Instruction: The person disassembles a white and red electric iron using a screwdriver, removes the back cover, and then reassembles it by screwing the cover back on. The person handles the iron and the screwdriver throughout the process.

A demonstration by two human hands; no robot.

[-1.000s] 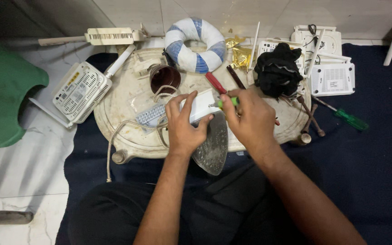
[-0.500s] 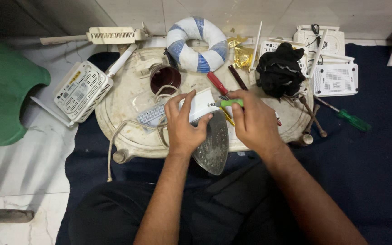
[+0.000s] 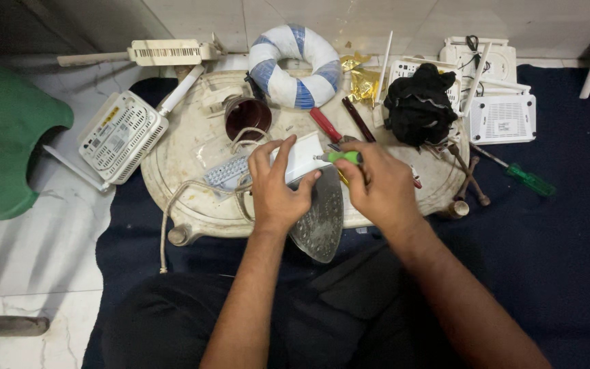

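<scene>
My left hand (image 3: 276,186) grips a small white box-shaped device (image 3: 305,154) over a round, worn white tabletop (image 3: 192,160). My right hand (image 3: 380,184) is closed around a screwdriver with a green handle (image 3: 344,156), its tip pointing left at the white device. Under both hands lies a grey metal iron soleplate (image 3: 321,222), its point toward me. A white perforated panel (image 3: 227,172) and a loop of pale cord (image 3: 244,140) lie just left of my left hand.
On the tabletop are a dark red cup (image 3: 246,116), a blue-and-white padded ring (image 3: 295,65), a red-handled tool (image 3: 325,124), gold foil (image 3: 362,78) and a black cloth (image 3: 421,102). White routers (image 3: 121,133) (image 3: 503,117), a green screwdriver (image 3: 528,179) and a green stool (image 3: 5,130) surround it.
My right hand has brought the green-handled screwdriver a little leftward onto the white device. My left hand keeps its grip with only a slight shift.
</scene>
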